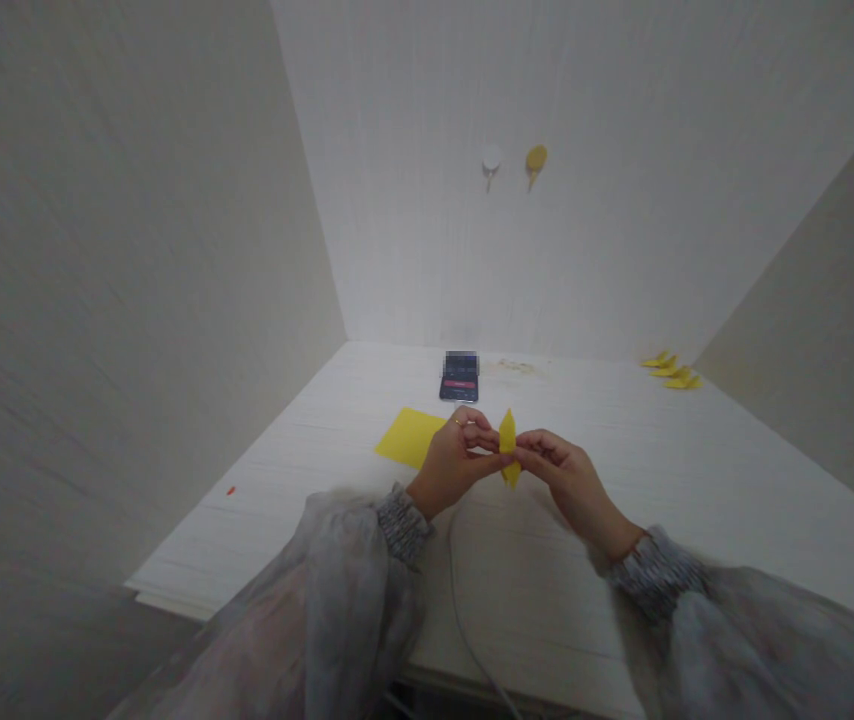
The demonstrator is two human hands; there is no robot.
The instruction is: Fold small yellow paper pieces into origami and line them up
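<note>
Above the middle of the white table point(622, 480) I hold a small folded yellow paper piece point(507, 440) upright between both hands. My left hand point(457, 460) pinches its left side with thumb and fingers; a ring shows on one finger. My right hand point(566, 480) pinches the lower right edge of the same piece. Both hands are closed on the paper. A flat yellow paper sheet point(408, 437) lies on the table just behind and left of my left hand.
A dark phone point(460, 377) with a lit screen lies at the back of the table. Several folded yellow pieces point(673, 371) sit at the far right corner. A thin cable point(464, 620) runs over the front edge. Two wall hooks point(513, 162) hang ahead. Walls enclose three sides.
</note>
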